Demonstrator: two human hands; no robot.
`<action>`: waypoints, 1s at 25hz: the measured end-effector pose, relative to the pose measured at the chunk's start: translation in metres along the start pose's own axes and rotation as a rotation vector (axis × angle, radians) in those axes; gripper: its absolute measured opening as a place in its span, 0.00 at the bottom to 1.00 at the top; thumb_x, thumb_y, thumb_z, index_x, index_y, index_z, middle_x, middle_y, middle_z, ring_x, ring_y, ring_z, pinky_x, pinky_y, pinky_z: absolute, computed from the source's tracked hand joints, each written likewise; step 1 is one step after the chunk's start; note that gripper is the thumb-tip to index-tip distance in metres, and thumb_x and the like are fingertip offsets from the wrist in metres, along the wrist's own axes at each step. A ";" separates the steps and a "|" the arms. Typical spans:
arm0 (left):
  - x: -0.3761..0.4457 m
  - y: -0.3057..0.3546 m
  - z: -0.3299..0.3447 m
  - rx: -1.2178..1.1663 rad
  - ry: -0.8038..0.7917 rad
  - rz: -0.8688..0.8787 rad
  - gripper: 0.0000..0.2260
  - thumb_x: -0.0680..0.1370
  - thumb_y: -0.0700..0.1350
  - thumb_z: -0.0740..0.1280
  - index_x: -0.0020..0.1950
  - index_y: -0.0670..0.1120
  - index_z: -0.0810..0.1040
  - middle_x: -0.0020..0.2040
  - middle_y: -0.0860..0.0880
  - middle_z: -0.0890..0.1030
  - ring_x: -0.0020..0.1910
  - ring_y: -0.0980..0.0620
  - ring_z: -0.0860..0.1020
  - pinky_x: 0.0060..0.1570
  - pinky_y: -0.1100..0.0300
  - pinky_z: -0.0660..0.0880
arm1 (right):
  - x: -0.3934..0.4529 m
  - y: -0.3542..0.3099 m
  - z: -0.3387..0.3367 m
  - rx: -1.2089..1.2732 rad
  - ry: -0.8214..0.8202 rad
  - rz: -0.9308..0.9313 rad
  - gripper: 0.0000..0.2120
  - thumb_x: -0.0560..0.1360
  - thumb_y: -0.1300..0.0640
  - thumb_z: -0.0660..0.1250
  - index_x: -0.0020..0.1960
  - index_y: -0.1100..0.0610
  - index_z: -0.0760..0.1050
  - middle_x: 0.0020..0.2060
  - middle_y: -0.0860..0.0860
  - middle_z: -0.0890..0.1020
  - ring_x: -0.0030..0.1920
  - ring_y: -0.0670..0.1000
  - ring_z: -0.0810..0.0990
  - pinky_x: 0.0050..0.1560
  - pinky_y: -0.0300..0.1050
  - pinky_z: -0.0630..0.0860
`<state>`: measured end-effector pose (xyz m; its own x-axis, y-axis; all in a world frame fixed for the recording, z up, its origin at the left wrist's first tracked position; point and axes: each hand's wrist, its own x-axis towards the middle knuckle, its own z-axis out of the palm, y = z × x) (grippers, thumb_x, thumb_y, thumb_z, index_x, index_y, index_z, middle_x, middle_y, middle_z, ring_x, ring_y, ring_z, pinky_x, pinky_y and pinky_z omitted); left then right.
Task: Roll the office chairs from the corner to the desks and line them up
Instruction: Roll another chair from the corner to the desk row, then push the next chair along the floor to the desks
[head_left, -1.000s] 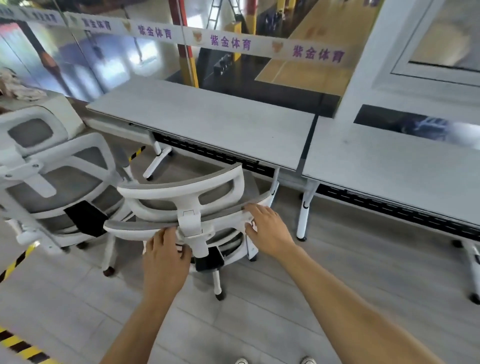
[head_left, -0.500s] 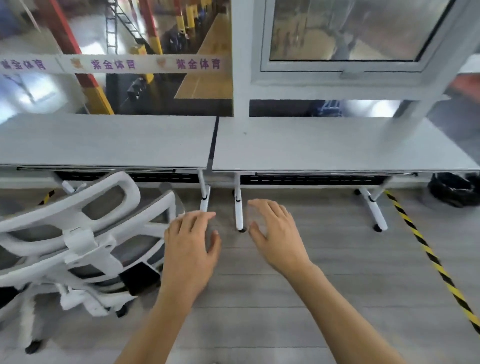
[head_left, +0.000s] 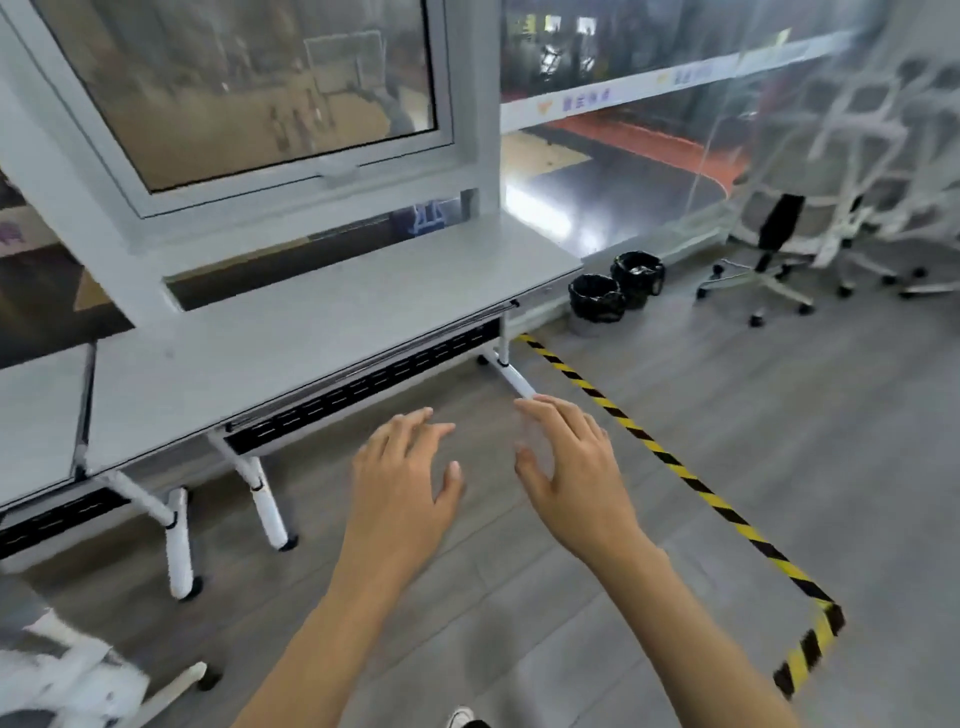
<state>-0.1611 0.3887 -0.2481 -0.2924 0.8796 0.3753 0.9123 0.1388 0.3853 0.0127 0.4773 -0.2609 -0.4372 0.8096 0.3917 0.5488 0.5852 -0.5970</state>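
Observation:
Both hands hang in the air over the grey floor in front of a grey desk (head_left: 322, 322). My left hand (head_left: 405, 483) and my right hand (head_left: 571, 478) are open, fingers spread, holding nothing. White mesh office chairs (head_left: 831, 208) stand grouped in the far right corner, well away from my hands. A blurred part of the white chair (head_left: 78, 680) I held a moment ago shows at the bottom left, beside a second desk (head_left: 36, 410).
Two black-lined waste bins (head_left: 615, 291) stand by the right desk's end. Yellow-black hazard tape (head_left: 675, 467) runs diagonally across the floor on the right. A window and glass wall lie behind the desks.
Both hands have let go of the white chair's backrest. The view has swung right, leaving that chair at the lower left and bringing the corner chairs into sight.

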 end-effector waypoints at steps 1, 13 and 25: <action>0.018 0.022 0.018 -0.010 -0.028 0.048 0.17 0.78 0.49 0.66 0.66 0.52 0.75 0.70 0.51 0.72 0.69 0.47 0.68 0.68 0.49 0.64 | 0.003 0.024 -0.019 -0.021 0.039 0.041 0.21 0.78 0.53 0.65 0.71 0.48 0.70 0.68 0.44 0.73 0.69 0.48 0.70 0.69 0.47 0.66; 0.266 0.278 0.237 -0.239 -0.182 0.388 0.15 0.77 0.48 0.66 0.63 0.52 0.76 0.67 0.52 0.74 0.69 0.50 0.68 0.67 0.55 0.61 | 0.122 0.319 -0.213 -0.211 0.255 0.357 0.20 0.79 0.52 0.64 0.71 0.45 0.69 0.68 0.43 0.72 0.68 0.46 0.69 0.69 0.46 0.66; 0.484 0.535 0.452 -0.217 -0.281 0.582 0.16 0.78 0.50 0.65 0.65 0.54 0.74 0.67 0.54 0.73 0.70 0.52 0.67 0.70 0.50 0.65 | 0.245 0.620 -0.388 -0.227 0.426 0.492 0.21 0.80 0.50 0.62 0.72 0.46 0.68 0.68 0.44 0.73 0.68 0.45 0.70 0.70 0.48 0.68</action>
<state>0.3151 1.0939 -0.2412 0.3410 0.8723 0.3503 0.8116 -0.4613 0.3584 0.5228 1.0566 -0.2633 0.1936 0.9040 0.3812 0.7675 0.1024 -0.6328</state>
